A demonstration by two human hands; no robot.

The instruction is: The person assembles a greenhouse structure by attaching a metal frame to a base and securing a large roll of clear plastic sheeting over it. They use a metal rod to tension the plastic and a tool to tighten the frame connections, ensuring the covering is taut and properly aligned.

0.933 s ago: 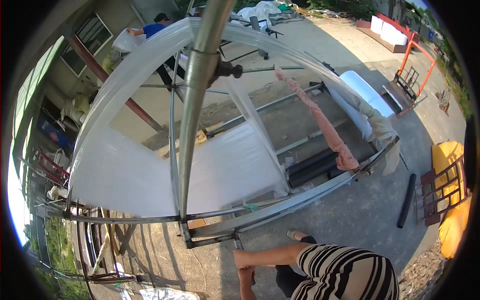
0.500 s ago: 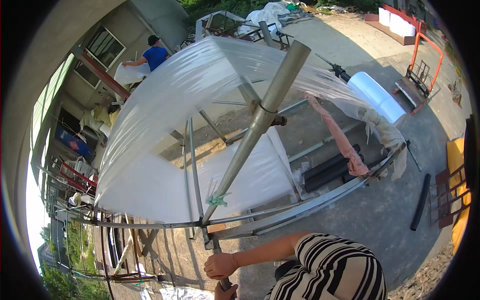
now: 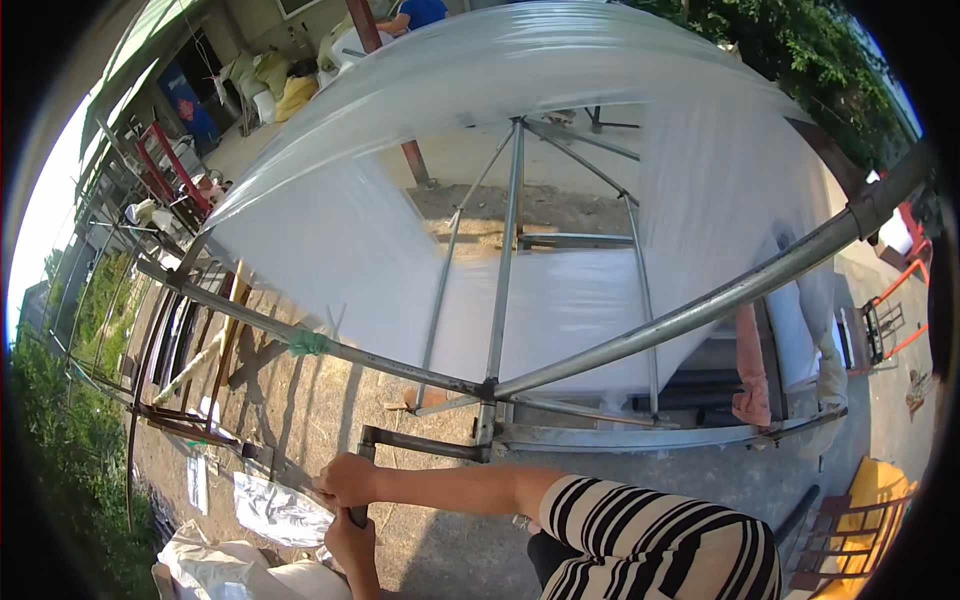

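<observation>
Both my hands are on a metal crank handle (image 3: 425,443) joined to the hub of a large reel frame of metal pipes (image 3: 508,260). My right hand (image 3: 348,480), reaching across in a striped sleeve, is closed round the upright grip. Just below it, my left hand (image 3: 350,547) is closed round the grip's lower end, its fingers partly hidden. Translucent plastic film (image 3: 480,70) wraps the reel's outer rim in a broad band. A green tie (image 3: 308,342) is knotted round the left spoke.
A pink cloth strip (image 3: 751,365) hangs at the frame's right, near black rolls (image 3: 690,385). White sacks (image 3: 235,565) and silvery sheeting (image 3: 280,508) lie at lower left. Yellow material and a rusty rack (image 3: 850,535) stand at lower right. A person in blue (image 3: 422,12) is at the back.
The reel has turned, its green-tied spoke swinging down to the left. My hands have moved left and slightly up with the crank handle. The whole view has shifted too.
</observation>
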